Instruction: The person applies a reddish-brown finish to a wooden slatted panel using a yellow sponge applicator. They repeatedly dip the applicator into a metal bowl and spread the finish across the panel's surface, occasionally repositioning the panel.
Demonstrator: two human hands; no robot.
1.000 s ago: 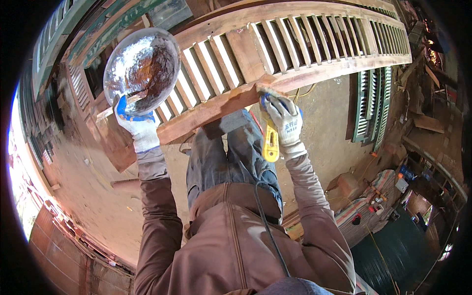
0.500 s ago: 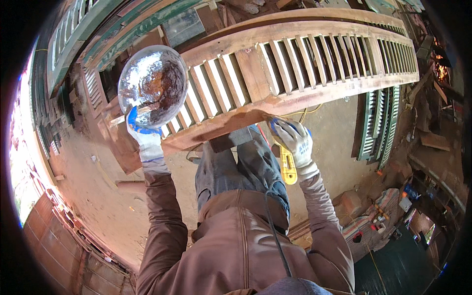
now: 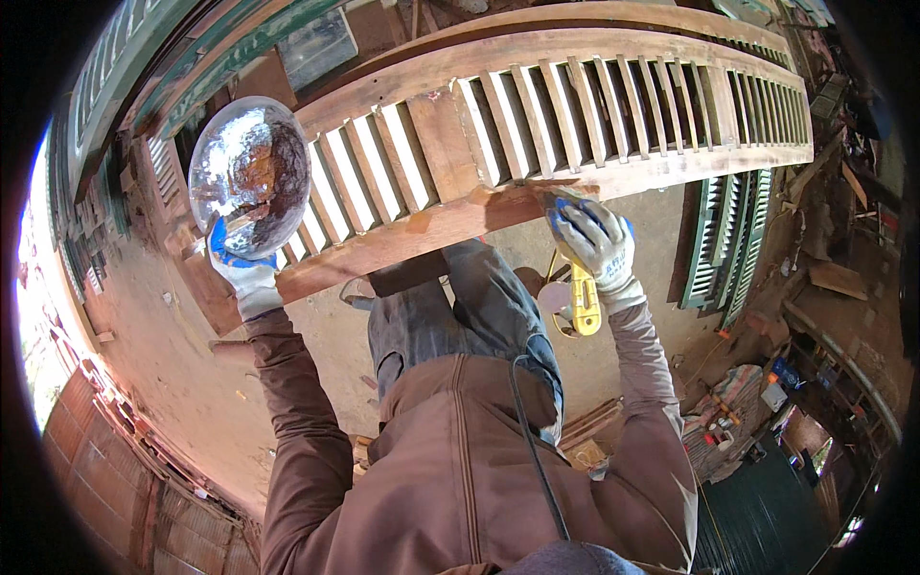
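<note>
At the left, my left hand (image 3: 241, 268), in a white and blue work glove, grips the lower rim of a shiny metal bowl (image 3: 216, 168). Brown material lies inside the bowl, which is held over the left end of a louvred wooden shutter (image 3: 383, 240). My right hand (image 3: 596, 244), gloved alike, closes around a putty knife (image 3: 586, 305) with a yellow handle. Its working end meets the shutter's near rail, right of the middle crosspiece; the blade is mostly hidden by my fingers. Darker brown patches show on that rail.
A second wooden frame (image 3: 613, 11) lies behind the shutter. Green louvred shutters (image 3: 725, 244) stand at the right, and more green panels (image 3: 101, 105) at the far left. A yellow cord (image 3: 553, 321) runs beside my right leg. Tools and clutter (image 3: 719, 422) lie at the lower right.
My right hand has moved slightly right along the near rail with the putty knife. The bowl and my left hand have shifted left in view, as has the shutter's left part.
</note>
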